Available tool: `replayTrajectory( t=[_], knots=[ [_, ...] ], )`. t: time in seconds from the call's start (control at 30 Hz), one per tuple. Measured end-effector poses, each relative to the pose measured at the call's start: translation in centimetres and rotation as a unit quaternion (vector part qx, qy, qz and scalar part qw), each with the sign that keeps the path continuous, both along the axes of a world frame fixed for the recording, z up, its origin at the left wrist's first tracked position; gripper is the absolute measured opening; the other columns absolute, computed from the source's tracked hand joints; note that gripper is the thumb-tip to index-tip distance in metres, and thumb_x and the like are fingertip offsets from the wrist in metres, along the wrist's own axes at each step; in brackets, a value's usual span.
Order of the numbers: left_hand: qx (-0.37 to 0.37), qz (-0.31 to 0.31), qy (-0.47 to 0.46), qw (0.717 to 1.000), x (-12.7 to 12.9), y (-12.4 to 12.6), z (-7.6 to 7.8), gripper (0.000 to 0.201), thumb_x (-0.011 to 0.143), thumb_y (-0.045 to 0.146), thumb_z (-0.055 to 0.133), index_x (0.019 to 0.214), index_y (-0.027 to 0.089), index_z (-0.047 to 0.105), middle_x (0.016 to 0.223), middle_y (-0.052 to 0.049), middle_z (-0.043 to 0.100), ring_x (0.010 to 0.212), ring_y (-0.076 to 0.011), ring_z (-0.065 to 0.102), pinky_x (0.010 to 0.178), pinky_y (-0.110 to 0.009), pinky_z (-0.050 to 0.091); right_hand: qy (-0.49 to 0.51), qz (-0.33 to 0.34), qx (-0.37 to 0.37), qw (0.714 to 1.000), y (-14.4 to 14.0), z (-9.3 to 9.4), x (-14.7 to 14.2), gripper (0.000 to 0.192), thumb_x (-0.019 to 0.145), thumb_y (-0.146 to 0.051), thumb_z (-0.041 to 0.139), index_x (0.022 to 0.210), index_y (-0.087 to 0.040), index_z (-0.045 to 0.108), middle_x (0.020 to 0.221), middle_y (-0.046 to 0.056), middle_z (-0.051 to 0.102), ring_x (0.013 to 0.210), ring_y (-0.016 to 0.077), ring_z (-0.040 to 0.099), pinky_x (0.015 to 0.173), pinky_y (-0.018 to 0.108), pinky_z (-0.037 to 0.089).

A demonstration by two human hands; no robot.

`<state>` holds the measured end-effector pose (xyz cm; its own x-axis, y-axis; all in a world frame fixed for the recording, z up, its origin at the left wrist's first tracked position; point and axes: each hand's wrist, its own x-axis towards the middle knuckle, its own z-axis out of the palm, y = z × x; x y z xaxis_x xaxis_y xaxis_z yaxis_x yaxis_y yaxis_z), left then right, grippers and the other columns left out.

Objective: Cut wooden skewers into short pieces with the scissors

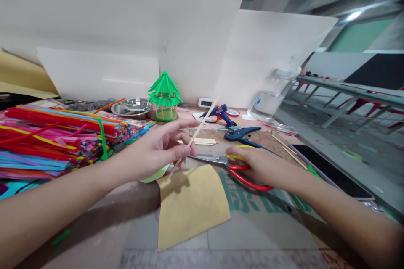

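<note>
A thin wooden stick (206,113) is pinched between the thumb and fingers of my left hand (167,143), tilted with its upper end to the right. My right hand (260,164) is closed on the scissors (251,181), which have red and yellow handles; their blades point left toward my left hand. Below both hands lies a curved-edged piece of tan card (194,210). Several more wooden sticks (205,141) lie just behind my left hand. Part of a light green piece (158,174) shows under that hand.
Bundles of coloured pipe cleaners (47,138) lie at the left. Along the back stand a metal dish (132,108), a green tiered pavilion model (164,96), a small timer (205,102), a blue glue gun (221,113) and a water container (268,96). Blue cutters (241,133) and a phone (330,172) lie rightward.
</note>
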<state>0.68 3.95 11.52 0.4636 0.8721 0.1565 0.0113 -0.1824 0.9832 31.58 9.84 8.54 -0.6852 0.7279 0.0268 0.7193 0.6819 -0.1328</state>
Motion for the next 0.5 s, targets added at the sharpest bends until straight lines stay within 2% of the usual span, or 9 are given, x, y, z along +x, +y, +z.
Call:
replayTrajectory(
  t=[0.07, 0.13, 0.23, 0.3, 0.37, 0.5],
  knots=[
    [-0.002, 0.028, -0.007, 1.000, -0.2, 0.3, 0.0, 0.040, 0.089, 0.034, 0.070, 0.121, 0.017, 0.055, 0.077, 0.001, 0.067, 0.062, -0.0110, 0.063, 0.057, -0.023, 0.050, 0.030, -0.041, 0.003, 0.999, -0.1, 0.1, -0.3, 0.035, 0.090, -0.024, 0.057, 0.124, -0.023, 0.060, 0.099, 0.010, 0.075, 0.084, 0.0264, 0.070, 0.070, 0.033, 0.051],
    [-0.004, 0.069, -0.022, 0.997, -0.4, 0.6, -0.1, 0.036, 0.086, 0.037, 0.073, 0.110, 0.016, 0.057, 0.075, 0.001, 0.068, 0.062, -0.0102, 0.063, 0.057, -0.021, 0.050, 0.092, -0.071, -0.014, 0.993, -0.4, 0.6, -0.5, 0.036, 0.091, -0.031, 0.056, 0.125, -0.021, 0.054, 0.090, 0.007, 0.072, 0.077, 0.0248, 0.069, 0.067, 0.033, 0.051],
    [-0.002, 0.120, -0.043, 0.992, -0.6, 0.8, 0.1, 0.035, 0.083, 0.040, 0.076, 0.103, 0.017, 0.058, 0.074, 0.001, 0.070, 0.064, -0.0099, 0.063, 0.058, -0.019, 0.051, 0.202, -0.051, -0.045, 0.977, -1.4, 1.5, -0.9, 0.033, 0.095, -0.037, 0.052, 0.124, -0.023, 0.049, 0.080, 0.002, 0.062, 0.067, 0.0192, 0.061, 0.062, 0.029, 0.051],
    [-0.004, 0.138, -0.045, 0.989, -0.6, 0.6, 0.4, 0.033, 0.082, 0.040, 0.076, 0.098, 0.016, 0.060, 0.073, 0.001, 0.070, 0.064, -0.0098, 0.063, 0.057, -0.018, 0.050, 0.251, -0.016, -0.062, 0.966, -2.2, 1.8, -1.2, 0.032, 0.096, -0.045, 0.053, 0.121, -0.024, 0.048, 0.083, 0.001, 0.058, 0.065, 0.0170, 0.056, 0.060, 0.027, 0.050],
    [-0.001, 0.138, -0.043, 0.990, -0.5, 0.3, 0.6, 0.031, 0.083, 0.041, 0.076, 0.094, 0.016, 0.062, 0.073, 0.001, 0.069, 0.064, -0.0094, 0.063, 0.057, -0.018, 0.050, 0.272, 0.004, -0.088, 0.958, -3.1, 1.8, -1.4, 0.041, 0.092, -0.054, 0.059, 0.120, -0.025, 0.050, 0.087, 0.002, 0.059, 0.068, 0.0173, 0.055, 0.060, 0.027, 0.049],
    [0.008, 0.121, -0.030, 0.992, -0.4, -0.2, 0.9, 0.032, 0.085, 0.045, 0.074, 0.088, 0.015, 0.065, 0.072, 0.001, 0.067, 0.060, -0.0089, 0.061, 0.056, -0.019, 0.051, 0.282, 0.000, -0.116, 0.952, -4.3, 1.1, -2.2, 0.059, 0.081, -0.062, 0.071, 0.124, -0.025, 0.055, 0.095, 0.005, 0.064, 0.083, 0.0222, 0.059, 0.073, 0.032, 0.052]
  ],
)
